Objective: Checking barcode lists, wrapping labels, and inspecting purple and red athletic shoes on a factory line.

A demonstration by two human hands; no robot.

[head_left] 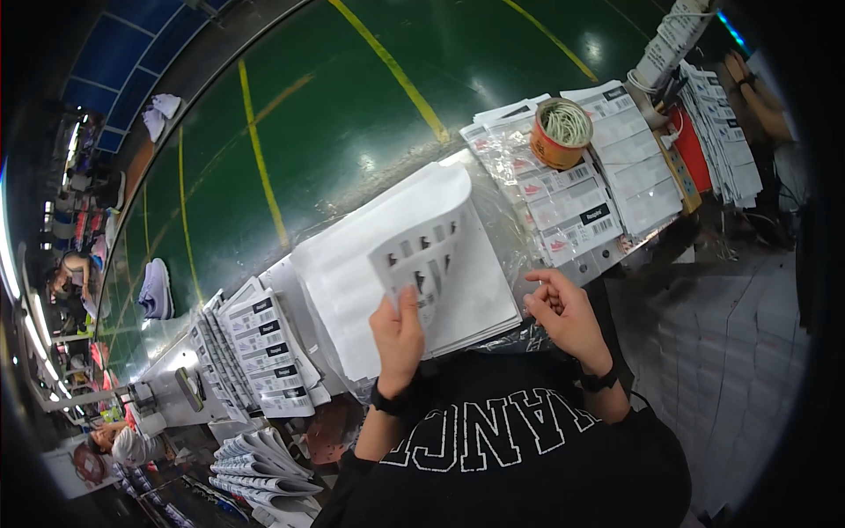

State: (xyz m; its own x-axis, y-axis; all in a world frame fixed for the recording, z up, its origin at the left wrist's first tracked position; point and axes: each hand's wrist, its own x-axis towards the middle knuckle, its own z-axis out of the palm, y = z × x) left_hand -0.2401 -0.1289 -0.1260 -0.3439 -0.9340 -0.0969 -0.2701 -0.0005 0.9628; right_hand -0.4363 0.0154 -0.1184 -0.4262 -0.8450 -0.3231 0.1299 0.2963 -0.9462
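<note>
Left hand (398, 341), nearer, pinches curled printed white paper sheet (424, 239) over rectangular white paper stack (341, 273) — right hand (568, 321) half-curled, empty, just right of stack.

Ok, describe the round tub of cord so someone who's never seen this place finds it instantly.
Start from the long green surface with yellow lines, then look along its near edge, beyond the person's right hand. The tub stands on stacked label sheets there. Its round orange-red wall and coiled pale cord set it apart from the flat sheets around it.
</note>
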